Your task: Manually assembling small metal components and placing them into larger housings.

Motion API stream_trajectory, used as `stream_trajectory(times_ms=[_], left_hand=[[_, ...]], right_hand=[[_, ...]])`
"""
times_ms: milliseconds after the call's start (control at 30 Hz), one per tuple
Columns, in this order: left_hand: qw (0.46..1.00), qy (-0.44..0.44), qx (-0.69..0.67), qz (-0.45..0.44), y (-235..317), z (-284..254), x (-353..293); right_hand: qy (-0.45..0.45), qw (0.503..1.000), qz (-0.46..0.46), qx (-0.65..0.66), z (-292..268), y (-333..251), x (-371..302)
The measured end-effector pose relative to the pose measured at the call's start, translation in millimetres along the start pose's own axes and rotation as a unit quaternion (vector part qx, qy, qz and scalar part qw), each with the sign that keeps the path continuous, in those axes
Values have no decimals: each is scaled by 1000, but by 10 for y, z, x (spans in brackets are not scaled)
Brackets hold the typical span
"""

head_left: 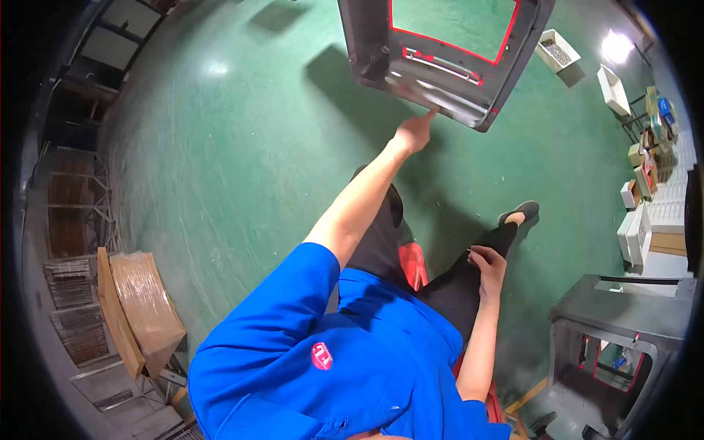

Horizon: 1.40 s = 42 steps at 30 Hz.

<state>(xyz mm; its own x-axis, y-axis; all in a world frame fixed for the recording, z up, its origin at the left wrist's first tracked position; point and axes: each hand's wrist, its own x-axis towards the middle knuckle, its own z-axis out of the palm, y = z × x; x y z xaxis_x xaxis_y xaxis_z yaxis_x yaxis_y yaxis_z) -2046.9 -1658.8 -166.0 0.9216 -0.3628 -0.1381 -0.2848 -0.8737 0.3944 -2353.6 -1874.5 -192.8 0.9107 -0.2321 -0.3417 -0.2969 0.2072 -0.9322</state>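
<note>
The left hand [415, 132] is stretched out at the end of a straight arm, reaching away from the body to a grey metal frame [440, 62] that stands on the green floor [242, 147] ahead. Its fingers are drawn loosely together, with the fingertips [433, 111] pressed against the frame's lower edge; it touches the metal rather than wrapping around it, and nothing is clamped in it. The frame has a large rectangular opening outlined in red (the floor shows through it), and only its lower part is in view at the top of the picture.

The right hand [488, 268] lies on the person's own right thigh, on the black trouser leg [458, 286], fingers loosely curled and a little apart, holding nothing. The two hands are well apart.

A black shoe [519, 213] sits on the floor beyond the right knee. To the right stands a grey metal cabinet [623, 315], and farther off are white boxes [556, 50]. A wrapped brown bundle [147, 308] lies at the left.
</note>
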Motion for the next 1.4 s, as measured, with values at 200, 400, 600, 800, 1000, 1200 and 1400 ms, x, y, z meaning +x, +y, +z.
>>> stream_trajectory(times_ms=[200,400,600,800,1000,1200,1400], left_hand=[[999,45,15,18,81,-64,-231],[991,94,42,87,122,-88,-596],[987,106,3,118,227,-152,-1030],[978,108,39,173,356,-246,-1300],[961,151,66,222,437,-346,-1501],[976,119,-1,184,581,-478,-1537],[987,73,32,141,561,-465,-1439]], right_hand=[[19,1000,12,9,76,39,-121],[8,1000,25,11,360,-125,-326],[-14,998,46,35,610,-125,-498],[-28,998,37,42,907,-171,-702],[-23,999,38,21,1076,-214,-919],[-19,999,35,25,1014,-127,-1006],[-14,999,16,42,836,-180,-1084]])
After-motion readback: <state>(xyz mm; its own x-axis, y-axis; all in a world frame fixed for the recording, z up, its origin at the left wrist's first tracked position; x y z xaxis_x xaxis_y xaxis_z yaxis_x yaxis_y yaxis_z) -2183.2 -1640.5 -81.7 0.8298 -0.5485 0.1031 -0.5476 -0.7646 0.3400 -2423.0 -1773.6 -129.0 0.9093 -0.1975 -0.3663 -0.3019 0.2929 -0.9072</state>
